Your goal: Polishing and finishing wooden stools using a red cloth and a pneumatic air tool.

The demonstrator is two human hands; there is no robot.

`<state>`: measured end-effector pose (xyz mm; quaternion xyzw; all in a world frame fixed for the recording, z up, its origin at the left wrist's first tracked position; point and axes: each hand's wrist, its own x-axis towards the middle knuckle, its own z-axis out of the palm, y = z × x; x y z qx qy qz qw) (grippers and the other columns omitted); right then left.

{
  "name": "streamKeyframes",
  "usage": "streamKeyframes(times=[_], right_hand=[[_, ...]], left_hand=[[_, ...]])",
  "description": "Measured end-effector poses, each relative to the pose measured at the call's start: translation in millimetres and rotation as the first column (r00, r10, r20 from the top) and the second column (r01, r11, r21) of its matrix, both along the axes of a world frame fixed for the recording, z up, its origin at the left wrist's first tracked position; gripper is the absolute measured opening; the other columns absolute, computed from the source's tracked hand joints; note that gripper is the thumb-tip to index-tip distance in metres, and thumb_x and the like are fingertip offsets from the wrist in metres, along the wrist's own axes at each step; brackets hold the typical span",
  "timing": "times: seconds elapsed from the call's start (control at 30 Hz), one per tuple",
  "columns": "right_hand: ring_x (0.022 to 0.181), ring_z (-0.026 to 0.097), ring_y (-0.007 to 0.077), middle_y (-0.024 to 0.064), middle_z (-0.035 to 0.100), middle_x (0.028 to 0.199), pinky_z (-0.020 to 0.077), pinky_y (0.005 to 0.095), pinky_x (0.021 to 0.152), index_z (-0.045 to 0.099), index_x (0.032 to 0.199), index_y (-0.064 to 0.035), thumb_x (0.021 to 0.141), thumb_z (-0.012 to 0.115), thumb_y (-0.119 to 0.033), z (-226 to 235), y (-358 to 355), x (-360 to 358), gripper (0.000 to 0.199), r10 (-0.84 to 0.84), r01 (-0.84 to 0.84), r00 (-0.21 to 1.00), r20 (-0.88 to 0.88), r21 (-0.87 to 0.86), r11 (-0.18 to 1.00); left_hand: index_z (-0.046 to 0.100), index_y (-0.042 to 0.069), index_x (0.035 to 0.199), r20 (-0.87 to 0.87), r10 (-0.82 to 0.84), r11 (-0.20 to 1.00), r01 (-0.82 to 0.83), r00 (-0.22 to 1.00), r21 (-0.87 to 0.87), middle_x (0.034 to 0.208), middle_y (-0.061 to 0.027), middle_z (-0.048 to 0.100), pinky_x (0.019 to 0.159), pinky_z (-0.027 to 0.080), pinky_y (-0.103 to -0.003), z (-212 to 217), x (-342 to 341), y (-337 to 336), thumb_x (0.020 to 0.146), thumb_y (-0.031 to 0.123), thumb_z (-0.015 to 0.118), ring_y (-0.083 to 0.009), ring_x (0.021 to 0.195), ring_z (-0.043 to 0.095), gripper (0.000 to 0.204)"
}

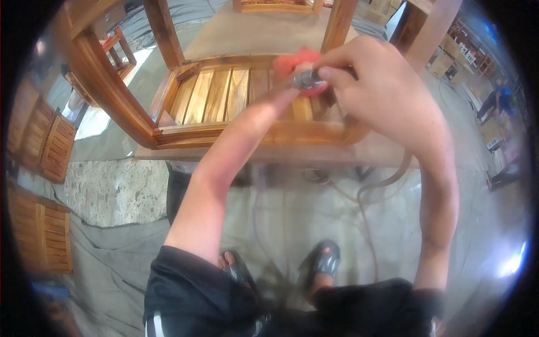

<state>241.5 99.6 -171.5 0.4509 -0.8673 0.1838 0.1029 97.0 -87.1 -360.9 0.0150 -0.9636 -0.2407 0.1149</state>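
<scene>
Both my arms reach forward over a varnished wooden frame (247, 135) with a slatted panel (216, 92) inside it. My left hand (304, 67) is mostly hidden and blurred, bunched in a bright red cloth (286, 65). Close against it is a small grey metallic piece (306, 80), whose kind I cannot make out. My right hand (373, 76) is closed, with thumb and forefinger pinched at that grey piece. Part of the red cloth shows below the pinch. What lies inside my right palm is hidden.
Upright wooden legs (101, 84) rise on both sides of the frame. A hose (387, 181) hangs below my right forearm and trails across the floor near my sandalled feet (325, 261). Slatted wooden panels (53, 236) stand at left. Cardboard boxes (441, 63) and a person (495, 104) are at right.
</scene>
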Motion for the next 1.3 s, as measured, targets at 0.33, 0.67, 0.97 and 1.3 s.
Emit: streamKeyframes(times=[0.33, 0.67, 0.97, 1.3], right_hand=[[0.079, 0.064, 0.0438, 0.0291, 0.064, 0.077, 0.0515, 0.0472, 0.074, 0.066, 0.079, 0.0082, 0.081, 0.063, -0.016, -13.1, -39.7, -12.8, 0.024, 0.112, -0.112, 0.993, 0.026, 0.007, 0.994], [0.083, 0.065, 0.042, 0.0283, 0.065, 0.081, 0.0508, 0.0478, 0.077, 0.068, 0.083, 0.0064, 0.079, 0.06, -0.013, -26.0, -66.1, -22.6, 0.022, 0.136, -0.135, 0.991, -0.005, 0.057, 0.989], [0.09, 0.065, 0.031, 0.0192, 0.068, 0.091, 0.0501, 0.0378, 0.079, 0.069, 0.099, 0.0002, 0.085, 0.06, -0.02, 11.5, -35.0, -29.9, 0.026, 0.146, -0.153, 0.988, 0.051, 0.18, 0.972], [0.078, 0.067, 0.0316, 0.0221, 0.067, 0.079, 0.0509, 0.0383, 0.072, 0.068, 0.094, 0.0063, 0.081, 0.056, -0.009, 9.2, -18.8, -33.2, 0.024, 0.119, -0.117, 0.993, -0.016, 0.108, 0.987]], left_hand=[[0.065, 0.008, 0.101, -0.052, -0.275, 0.951, 0.28, 0.96, 0.132, 0.095, -0.0138, 0.068, 0.076, 0.051, -0.04, 51.7, 92.2, 32.2, 0.086, 0.022, 0.057, -0.0273, 0.091, 0.065, 0.023], [0.071, 0.004, 0.095, 0.447, 0.396, 0.882, -0.197, 0.802, -0.428, 0.097, -0.02, 0.069, 0.077, 0.048, -0.038, 39.3, 185.3, -143.3, 0.085, 0.03, 0.058, -0.0276, 0.089, 0.067, 0.03], [0.063, -0.009, 0.101, -0.134, 0.103, 0.333, 0.093, 0.986, 0.938, 0.096, -0.0152, 0.068, 0.08, 0.05, -0.033, 32.2, 131.0, -124.5, 0.093, 0.028, 0.054, -0.018, 0.091, 0.064, 0.039], [0.064, 0.021, 0.118, 0.164, -0.091, 0.976, 0.121, 0.982, -0.181, 0.141, -0.0083, 0.044, 0.105, 0.029, -0.048, 0.6, 86.9, -31.0, 0.079, 0.057, 0.066, -0.0266, 0.132, 0.037, 0.054]])
